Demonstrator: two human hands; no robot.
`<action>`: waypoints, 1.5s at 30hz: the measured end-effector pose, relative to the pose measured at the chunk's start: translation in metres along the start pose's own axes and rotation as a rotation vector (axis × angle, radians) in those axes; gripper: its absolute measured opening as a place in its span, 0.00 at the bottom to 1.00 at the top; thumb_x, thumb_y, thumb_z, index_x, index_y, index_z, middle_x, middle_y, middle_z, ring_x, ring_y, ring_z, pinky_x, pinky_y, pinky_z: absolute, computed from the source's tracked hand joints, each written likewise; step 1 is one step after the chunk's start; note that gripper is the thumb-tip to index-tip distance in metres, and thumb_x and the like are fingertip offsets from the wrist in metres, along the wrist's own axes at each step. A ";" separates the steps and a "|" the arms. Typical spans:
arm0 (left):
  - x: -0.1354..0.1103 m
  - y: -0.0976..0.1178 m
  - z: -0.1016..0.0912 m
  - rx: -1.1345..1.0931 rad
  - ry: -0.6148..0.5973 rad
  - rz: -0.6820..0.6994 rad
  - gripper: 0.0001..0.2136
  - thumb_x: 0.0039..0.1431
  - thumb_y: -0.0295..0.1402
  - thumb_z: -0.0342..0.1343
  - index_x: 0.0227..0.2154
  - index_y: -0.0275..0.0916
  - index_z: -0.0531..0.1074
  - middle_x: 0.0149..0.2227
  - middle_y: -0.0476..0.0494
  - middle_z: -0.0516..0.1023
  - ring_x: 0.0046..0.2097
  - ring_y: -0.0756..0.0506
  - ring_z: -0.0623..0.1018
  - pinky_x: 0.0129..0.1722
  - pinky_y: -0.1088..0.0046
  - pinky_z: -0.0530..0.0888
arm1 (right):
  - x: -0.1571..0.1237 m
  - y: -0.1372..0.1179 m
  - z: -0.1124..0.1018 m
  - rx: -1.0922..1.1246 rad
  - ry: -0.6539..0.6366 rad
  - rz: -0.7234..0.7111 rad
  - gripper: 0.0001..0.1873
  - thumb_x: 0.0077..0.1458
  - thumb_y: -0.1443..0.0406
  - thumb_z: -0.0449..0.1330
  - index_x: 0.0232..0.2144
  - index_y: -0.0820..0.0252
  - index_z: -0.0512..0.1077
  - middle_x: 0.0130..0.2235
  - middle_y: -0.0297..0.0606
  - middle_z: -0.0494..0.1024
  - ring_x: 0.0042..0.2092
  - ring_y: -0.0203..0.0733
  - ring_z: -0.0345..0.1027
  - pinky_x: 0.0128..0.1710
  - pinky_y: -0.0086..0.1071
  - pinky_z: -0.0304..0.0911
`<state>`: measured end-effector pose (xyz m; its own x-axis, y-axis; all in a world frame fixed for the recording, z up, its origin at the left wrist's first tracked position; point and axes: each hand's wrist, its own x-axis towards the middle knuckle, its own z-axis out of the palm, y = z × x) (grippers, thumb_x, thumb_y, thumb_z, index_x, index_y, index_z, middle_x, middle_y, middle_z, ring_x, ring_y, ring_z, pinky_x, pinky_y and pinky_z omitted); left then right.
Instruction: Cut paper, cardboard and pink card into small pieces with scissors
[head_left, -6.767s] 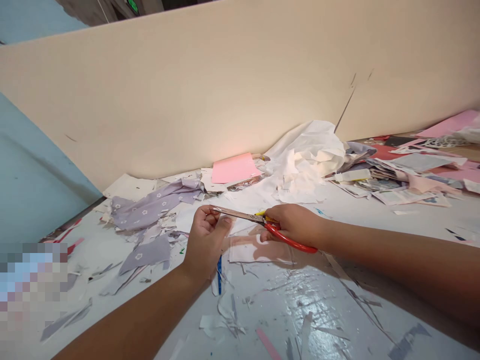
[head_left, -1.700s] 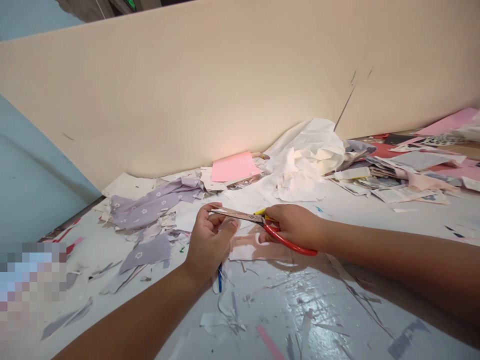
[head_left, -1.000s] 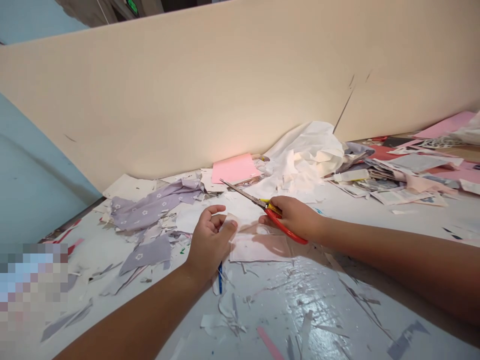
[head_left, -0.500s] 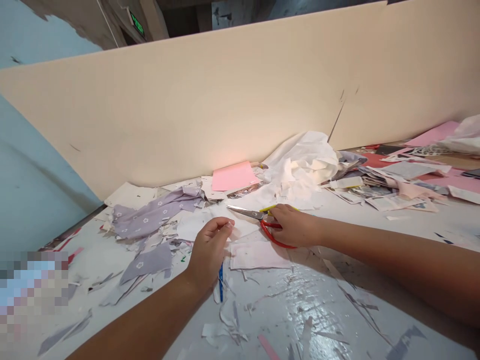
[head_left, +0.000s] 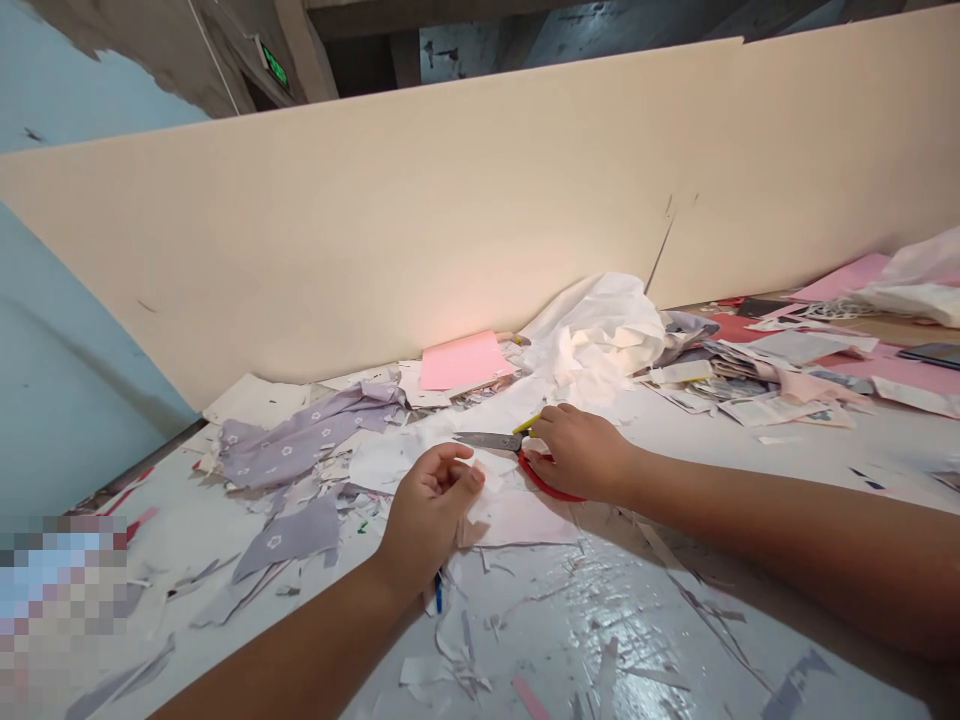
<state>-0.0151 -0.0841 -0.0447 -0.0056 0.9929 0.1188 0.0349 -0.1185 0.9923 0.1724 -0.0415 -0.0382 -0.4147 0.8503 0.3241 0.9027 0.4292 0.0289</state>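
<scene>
My left hand is closed in a loose pinch, with a small pale pink scrap at its thumb tip. Whether the scrap is paper or cloth cannot be told. In my right hand is a pair of scissors with red handles, its blades pointing left above the left fingertips. The blades look closed or nearly so. A thin yellow stick-like piece shows by the right fingers. Below both hands lies a pale pink rectangular piece on the white table.
Purple flowered cloth lies at left among scraps. Behind the hands are a pink sheet and crumpled white cloth, against a cream partition. Stacked pieces lie at right. A blue pen-like object is partly under the left wrist.
The left thumb has moved slightly right and down, and the pale scrap now shows beside it. My right hand keeps the scissors, slightly lower against the left hand. The view has shifted a little.
</scene>
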 end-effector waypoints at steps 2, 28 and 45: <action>-0.001 -0.001 -0.001 0.000 -0.043 -0.004 0.15 0.44 0.38 0.59 0.36 0.41 0.64 0.23 0.54 0.69 0.24 0.54 0.65 0.22 0.80 0.63 | -0.001 -0.001 -0.001 -0.010 0.045 -0.022 0.14 0.52 0.61 0.48 0.31 0.64 0.69 0.34 0.47 0.71 0.38 0.49 0.63 0.31 0.35 0.57; 0.006 -0.006 -0.001 0.032 -0.048 -0.010 0.18 0.43 0.37 0.60 0.37 0.41 0.62 0.26 0.51 0.72 0.27 0.51 0.71 0.28 0.76 0.68 | -0.009 -0.029 0.020 1.491 -0.059 0.263 0.14 0.53 0.55 0.50 0.25 0.60 0.60 0.20 0.29 0.67 0.22 0.30 0.58 0.24 0.25 0.55; 0.009 -0.010 -0.002 0.123 -0.036 0.017 0.15 0.42 0.35 0.60 0.33 0.40 0.65 0.26 0.51 0.70 0.30 0.50 0.72 0.31 0.75 0.68 | -0.013 -0.022 0.020 1.409 -0.190 0.106 0.19 0.41 0.55 0.62 0.34 0.60 0.66 0.22 0.27 0.63 0.24 0.30 0.59 0.22 0.24 0.54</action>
<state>-0.0172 -0.0745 -0.0534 0.0319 0.9908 0.1317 0.1570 -0.1351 0.9783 0.1550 -0.0557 -0.0621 -0.4637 0.8760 0.1325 0.1102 0.2054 -0.9725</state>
